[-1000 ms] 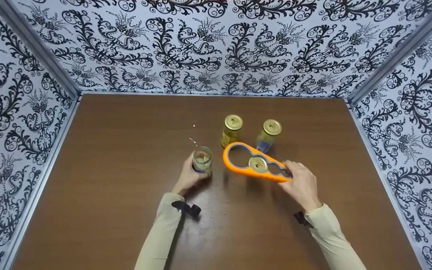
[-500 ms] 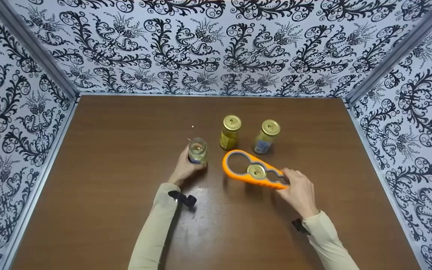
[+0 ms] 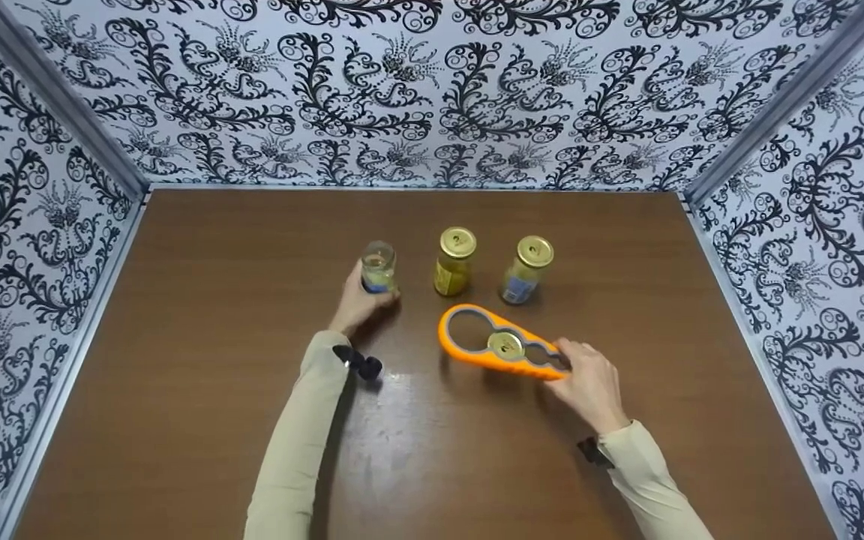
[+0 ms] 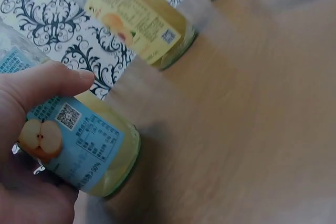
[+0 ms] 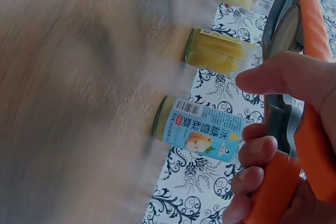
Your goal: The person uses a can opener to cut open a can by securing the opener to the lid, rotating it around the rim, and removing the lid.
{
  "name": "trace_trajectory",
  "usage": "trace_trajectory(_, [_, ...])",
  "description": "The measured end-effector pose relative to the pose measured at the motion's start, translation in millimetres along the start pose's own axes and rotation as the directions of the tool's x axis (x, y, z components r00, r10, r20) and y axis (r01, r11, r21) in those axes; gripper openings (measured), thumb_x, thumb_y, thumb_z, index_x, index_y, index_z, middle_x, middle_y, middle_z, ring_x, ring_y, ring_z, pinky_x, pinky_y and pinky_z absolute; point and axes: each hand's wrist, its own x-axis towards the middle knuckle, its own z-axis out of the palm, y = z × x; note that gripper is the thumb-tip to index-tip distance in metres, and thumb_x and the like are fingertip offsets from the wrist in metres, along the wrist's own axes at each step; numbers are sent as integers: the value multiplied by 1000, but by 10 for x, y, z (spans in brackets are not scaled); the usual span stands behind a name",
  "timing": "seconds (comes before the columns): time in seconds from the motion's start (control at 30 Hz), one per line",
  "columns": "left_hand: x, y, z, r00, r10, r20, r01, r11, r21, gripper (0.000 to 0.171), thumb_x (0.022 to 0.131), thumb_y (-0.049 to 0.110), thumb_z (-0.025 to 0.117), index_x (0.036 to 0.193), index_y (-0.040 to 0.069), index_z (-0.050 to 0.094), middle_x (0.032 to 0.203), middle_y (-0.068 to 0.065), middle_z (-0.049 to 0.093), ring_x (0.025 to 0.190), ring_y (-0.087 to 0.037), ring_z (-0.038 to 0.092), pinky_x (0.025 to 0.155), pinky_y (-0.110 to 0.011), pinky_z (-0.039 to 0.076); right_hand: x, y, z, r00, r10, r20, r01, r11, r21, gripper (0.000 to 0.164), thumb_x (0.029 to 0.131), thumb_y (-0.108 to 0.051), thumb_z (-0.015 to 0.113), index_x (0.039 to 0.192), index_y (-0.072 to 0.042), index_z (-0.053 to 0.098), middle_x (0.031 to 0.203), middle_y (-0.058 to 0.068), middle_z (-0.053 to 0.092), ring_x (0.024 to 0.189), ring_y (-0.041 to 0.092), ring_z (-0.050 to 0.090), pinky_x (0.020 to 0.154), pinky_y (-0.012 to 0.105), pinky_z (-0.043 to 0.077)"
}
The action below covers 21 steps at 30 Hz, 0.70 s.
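Observation:
My left hand [image 3: 361, 301] grips a lidless glass jar [image 3: 378, 264] on the left of the table. In the left wrist view its blue label [image 4: 86, 137] carries a cut fruit picture, and pale contents show through the glass. My right hand [image 3: 589, 381] holds an orange jar opener [image 3: 502, 363] with grey-lined holes by its narrow end. A gold lid [image 3: 505, 345] sits in the opener's middle hole. Beyond the opener stand two sealed jars with gold lids: a yellow-labelled jar [image 3: 452, 276] and a blue-labelled jar [image 3: 520, 285].
The brown table [image 3: 432, 465] is bounded by patterned panels [image 3: 402, 97] at the back and both sides. Metal rails run along the panel corners. Both sealed jars stand upright between my hands, farther back than the opener.
My left hand has carried the open jar away from me and a little left. My right hand has drawn slightly nearer with the opener, the lid still in it.

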Motion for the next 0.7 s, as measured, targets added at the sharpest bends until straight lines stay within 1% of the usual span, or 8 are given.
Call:
trace_trajectory(0.13, [80,0,-27,1000,-16,6,16,1000,11,82,70,-6,78,141,0,39,117,-21,58,109,-35,54,97,-44,40,-9,-8,20,1000,3,8,-3,1000,4,35,59,-15,81,90,-11,66,79,6,64,68,29,58,54,47,45])
trace_trajectory(0.23, [104,5,-40,999,-42,23,42,999,-2,85,71,-6,78,144,2,36,121,-21,56,111,-34,52,97,-43,40,-16,-5,32,1000,4,5,-4,1000,0,36,58,-15,81,91,-10,67,82,7,66,69,29,59,55,47,46])
trace_trajectory(0.33, [111,9,-49,998,-56,36,56,998,-20,87,71,-6,78,146,3,33,123,-21,54,112,-34,51,96,-43,40,-20,-4,36,1000,8,3,-8,1000,-3,39,57,-15,81,94,-8,68,86,9,68,72,30,60,56,47,47])
trace_trajectory(0.43, [95,15,-55,998,-51,37,53,998,-43,90,71,-8,77,147,4,30,124,-23,53,112,-35,51,95,-44,41,-28,-7,37,1000,15,12,-15,1000,-4,43,56,-14,81,97,-6,69,88,10,69,74,31,60,58,48,47])
trace_trajectory(0.53, [62,14,-62,999,-38,33,39,998,-53,95,70,-10,77,148,5,26,127,-24,50,115,-36,48,98,-45,39,-41,-15,37,999,27,19,-27,1000,0,45,56,-13,81,98,-4,69,90,12,69,75,32,61,60,49,48])
trace_trajectory(0.63, [3,1,-71,999,-39,21,41,998,-56,94,70,-10,78,146,4,23,135,-25,43,124,-37,43,104,-44,34,-53,-26,38,999,42,19,-42,999,3,47,55,-13,82,100,-4,70,92,12,69,76,33,61,61,50,49])
trace_trajectory(0.7, [-52,-8,-84,999,-46,7,46,996,-83,93,70,-12,77,144,1,22,140,-27,38,130,-39,37,108,-43,30,-55,-37,39,998,49,24,-49,999,5,46,56,-13,83,99,-4,70,91,12,69,76,32,61,61,50,48])
